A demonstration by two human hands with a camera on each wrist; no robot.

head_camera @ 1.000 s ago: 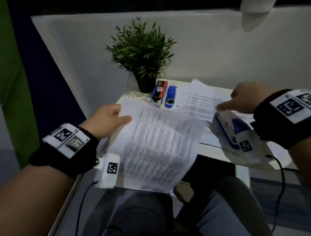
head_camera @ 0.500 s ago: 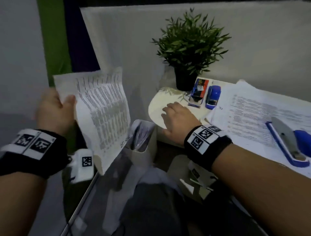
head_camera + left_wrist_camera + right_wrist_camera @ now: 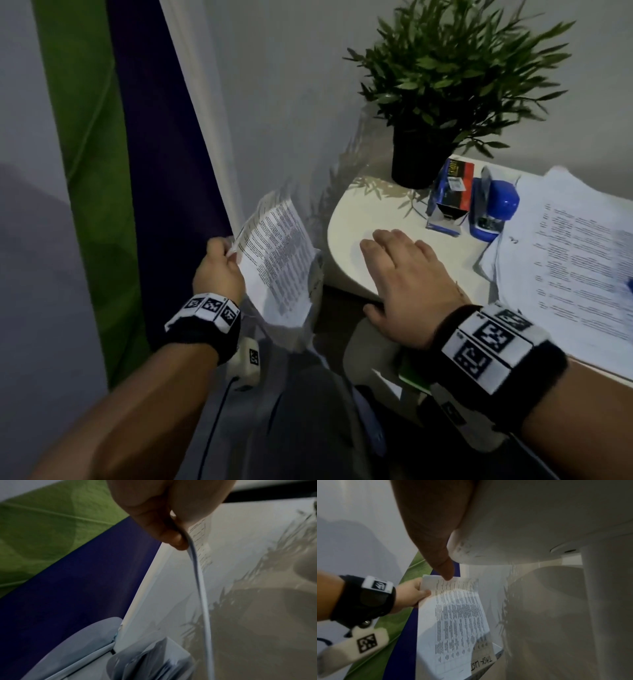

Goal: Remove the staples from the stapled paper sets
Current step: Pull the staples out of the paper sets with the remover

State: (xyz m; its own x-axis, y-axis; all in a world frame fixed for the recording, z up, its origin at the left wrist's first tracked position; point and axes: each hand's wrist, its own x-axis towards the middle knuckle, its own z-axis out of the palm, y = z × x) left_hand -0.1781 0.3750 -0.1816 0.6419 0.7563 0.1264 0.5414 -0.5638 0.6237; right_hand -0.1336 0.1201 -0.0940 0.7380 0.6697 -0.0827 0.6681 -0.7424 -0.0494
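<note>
Left hand (image 3: 219, 270): thumb and fingers pinch top edge of printed paper set (image 3: 277, 260); sheets hang vertical, lower end entering white bin (image 3: 154, 660) below hand, likely for disposal or filing of finished set. Staple state: cannot tell.
Right hand (image 3: 404, 277): fingers flat, holding nothing, palm on rounded table edge (image 3: 346, 274), apparently bracing lean.
Remaining paper stack (image 3: 575, 260) and blue stapler (image 3: 493, 209): beyond right hand, on table.

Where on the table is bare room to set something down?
Bare table shows at the rounded corner, between the right hand, the potted plant and the staple box. Toward the right it is crowded: blue stapler, then the paper stack.
</note>
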